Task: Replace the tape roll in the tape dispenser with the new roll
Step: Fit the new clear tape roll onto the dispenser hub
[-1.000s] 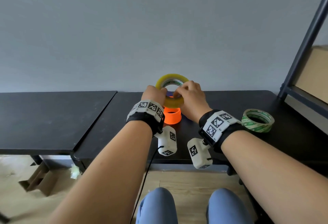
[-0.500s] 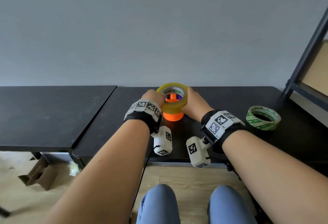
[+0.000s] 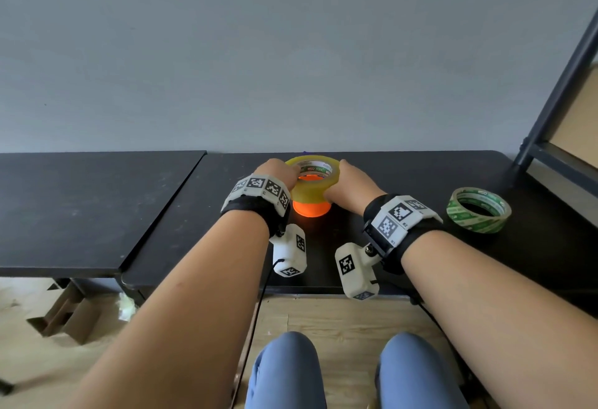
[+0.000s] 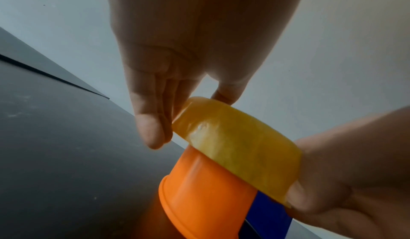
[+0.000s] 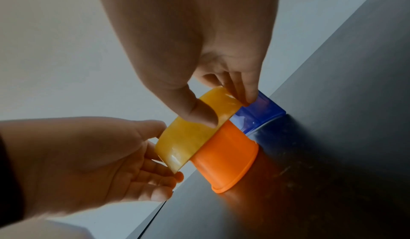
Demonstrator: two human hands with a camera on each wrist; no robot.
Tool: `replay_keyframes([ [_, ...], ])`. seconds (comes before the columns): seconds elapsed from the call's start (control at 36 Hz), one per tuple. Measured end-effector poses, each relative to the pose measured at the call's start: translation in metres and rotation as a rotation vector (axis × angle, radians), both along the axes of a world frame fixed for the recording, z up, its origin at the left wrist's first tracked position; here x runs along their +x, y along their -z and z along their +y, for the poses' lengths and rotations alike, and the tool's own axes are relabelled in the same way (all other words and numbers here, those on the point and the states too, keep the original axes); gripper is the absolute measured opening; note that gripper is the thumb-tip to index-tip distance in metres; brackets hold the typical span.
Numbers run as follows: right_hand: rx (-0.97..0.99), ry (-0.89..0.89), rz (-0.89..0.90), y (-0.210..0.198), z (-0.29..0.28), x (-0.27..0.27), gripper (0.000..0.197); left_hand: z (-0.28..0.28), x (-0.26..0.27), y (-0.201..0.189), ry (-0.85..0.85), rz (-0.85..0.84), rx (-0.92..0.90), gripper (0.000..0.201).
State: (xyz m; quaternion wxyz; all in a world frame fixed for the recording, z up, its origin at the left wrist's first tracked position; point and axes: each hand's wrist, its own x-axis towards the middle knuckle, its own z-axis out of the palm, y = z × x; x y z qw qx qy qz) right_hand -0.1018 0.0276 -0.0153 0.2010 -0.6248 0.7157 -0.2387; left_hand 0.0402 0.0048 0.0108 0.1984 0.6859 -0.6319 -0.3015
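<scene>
I read this as a plain workroom or office corner: two black desks point(image 3: 97, 214) butted against a bare grey wall point(image 3: 291, 52), a dark metal shelf frame point(image 3: 556, 111) at right, wood-look floor point(image 3: 339, 318), cardboard scraps point(image 3: 64, 314) under the left desk.

2 tape rolls: 1 yellow point(image 3: 312, 182), 1 green point(image 3: 478, 209). 1 orange dispenser point(image 3: 311, 208). 2 hands point(image 3: 275, 170) point(image 3: 351, 182). 2 tables point(image 3: 81, 201) point(image 3: 404, 175).

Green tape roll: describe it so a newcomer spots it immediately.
On the black table, look right of both hands, toward the metal shelf frame. The green tape roll lies flat and untouched; the yellow roll is held over the orange spool.
</scene>
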Motion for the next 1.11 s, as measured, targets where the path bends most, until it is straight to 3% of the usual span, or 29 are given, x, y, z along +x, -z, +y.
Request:
replay_keyframes([
  [0.11,0.023,0.009,-0.013,-0.001,0.003,-0.002,0.058,-0.002,-0.002,-0.003,-0.008,-0.099,0.041,0.045],
  [0.33,0.019,-0.098,0.060,0.007,0.009,0.001,0.017,-0.010,-0.002,0.012,0.017,-0.192,0.058,0.036],
  [0.53,0.017,-0.106,0.109,0.013,0.012,0.002,0.010,-0.013,0.002,0.025,0.044,-0.254,0.019,0.039],
  [0.67,-0.060,-0.068,0.108,0.009,0.008,0.004,0.017,-0.014,0.004,0.019,0.041,-0.248,-0.118,0.029],
  [0.72,-0.101,-0.078,0.091,0.003,0.013,0.007,0.011,-0.011,0.001,0.020,0.056,-0.274,-0.134,0.028],
  [0.78,-0.115,-0.117,0.083,0.000,0.016,0.010,0.019,-0.009,0.000,0.024,0.065,-0.284,-0.116,0.028],
  [0.89,-0.076,-0.171,0.090,0.001,0.021,0.017,0.042,-0.009,0.004,0.034,0.063,-0.214,-0.114,0.031],
  [0.97,-0.045,-0.162,0.096,0.003,0.022,0.019,0.046,-0.010,0.009,0.038,0.053,-0.136,-0.124,0.040],
  [1.11,-0.004,-0.176,0.112,0.000,0.026,0.019,0.046,-0.013,0.014,0.034,0.087,-0.210,-0.128,0.029],
])
